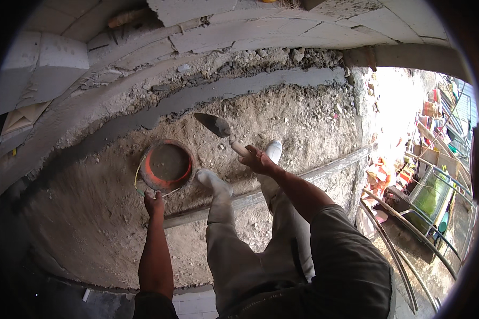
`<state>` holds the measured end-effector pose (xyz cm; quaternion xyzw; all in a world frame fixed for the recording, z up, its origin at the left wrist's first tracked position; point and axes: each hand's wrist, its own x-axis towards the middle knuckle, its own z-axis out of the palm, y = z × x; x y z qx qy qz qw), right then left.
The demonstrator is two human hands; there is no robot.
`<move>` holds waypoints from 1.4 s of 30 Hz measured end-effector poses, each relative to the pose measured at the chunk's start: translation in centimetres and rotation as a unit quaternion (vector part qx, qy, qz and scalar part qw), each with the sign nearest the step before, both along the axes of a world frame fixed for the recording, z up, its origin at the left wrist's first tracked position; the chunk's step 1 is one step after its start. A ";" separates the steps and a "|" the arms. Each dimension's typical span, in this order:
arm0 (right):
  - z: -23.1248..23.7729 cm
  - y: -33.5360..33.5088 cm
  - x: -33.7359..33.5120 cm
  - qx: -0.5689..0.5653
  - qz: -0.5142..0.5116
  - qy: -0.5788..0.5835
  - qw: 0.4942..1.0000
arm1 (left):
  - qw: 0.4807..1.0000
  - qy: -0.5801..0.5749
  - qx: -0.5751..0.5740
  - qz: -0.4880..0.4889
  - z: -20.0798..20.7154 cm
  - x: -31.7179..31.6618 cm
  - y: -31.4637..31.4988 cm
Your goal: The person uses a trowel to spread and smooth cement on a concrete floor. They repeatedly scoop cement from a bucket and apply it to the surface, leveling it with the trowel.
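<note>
My right hand (256, 161) is closed around the pale handle of a trowel (214, 125). The trowel's dark pointed blade reaches up and left over the rubble ground, with a little grey mortar near its neck. At the left, my left hand (154, 203) grips the thin wire handle of a bucket (146, 169). This round bucket has an orange-red inner wall and holds grey wet mortar (170, 162). It sits upright, on or just above the dirt; I cannot tell which.
A smooth grey mortar strip (207, 94) runs along the foot of a block wall (282, 34) ahead. A long wooden beam (324, 173) crosses the ground by my legs. Poles (394, 250) and a wheelbarrow-like green tray (432, 192) stand among clutter at the right.
</note>
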<state>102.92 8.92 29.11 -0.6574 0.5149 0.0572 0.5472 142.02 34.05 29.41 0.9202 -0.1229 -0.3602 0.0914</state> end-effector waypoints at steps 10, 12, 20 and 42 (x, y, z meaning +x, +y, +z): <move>-5.2 -10.5 -13.6 0.097 0.086 0.227 0.965 | 0.990 0.114 -0.080 -0.012 -0.7 -14.7 -10.7; -8.1 -13.0 -14.6 0.109 0.129 0.208 0.964 | 0.994 0.050 -0.039 -0.087 -3.4 -18.0 -13.7; -23.3 -22.5 -21.2 -0.052 0.039 0.047 0.997 | 0.954 0.062 -0.049 -0.289 -16.0 -28.1 -26.7; -30.1 -51.3 -27.4 -0.218 -0.304 -0.009 0.927 | 0.928 -0.273 -0.148 -0.204 -38.3 -13.4 -50.1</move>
